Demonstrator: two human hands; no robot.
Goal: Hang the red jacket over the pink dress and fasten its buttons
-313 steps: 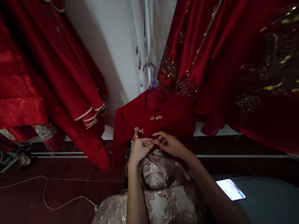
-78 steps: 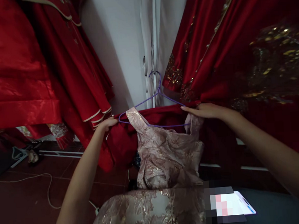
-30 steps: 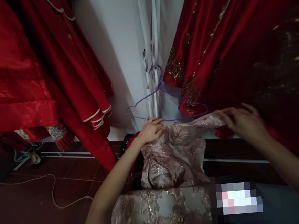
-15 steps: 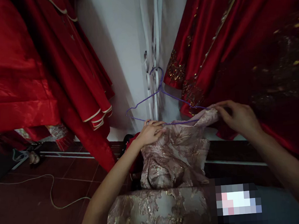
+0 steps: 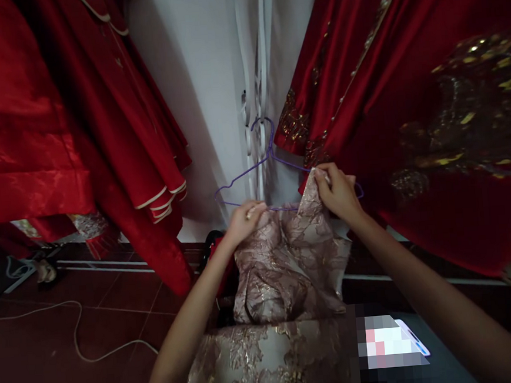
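A pinkish dress (image 5: pixel 266 273) with a shiny gold floral pattern spreads below a purple wire hanger (image 5: pixel 246 173). The hanger's lower bar runs along the dress's top edge, and its hook is up against white metalwork. My left hand (image 5: pixel 245 222) is closed on the top edge of the bodice and the bar at the left. With my right hand (image 5: pixel 337 191) I pinch the dress's strap, lifted up over the hanger's right side. The hanger's right end sticks out past that hand. What lies under my fingers is partly hidden.
Red garments (image 5: pixel 145 135) hang at the left; red gowns with gold embroidery (image 5: pixel 294 120) hang at the right. White metal bars (image 5: pixel 248 97) stand by the wall. A cable (image 5: pixel 76 329) and a low white rail (image 5: pixel 106 265) are at the floor. A blurred bright screen lies lower right.
My right hand has moved left and slightly up, bringing the strap inward over the hanger's right arm. The hanger's right end now shows. My left hand stays at the bodice's top edge.
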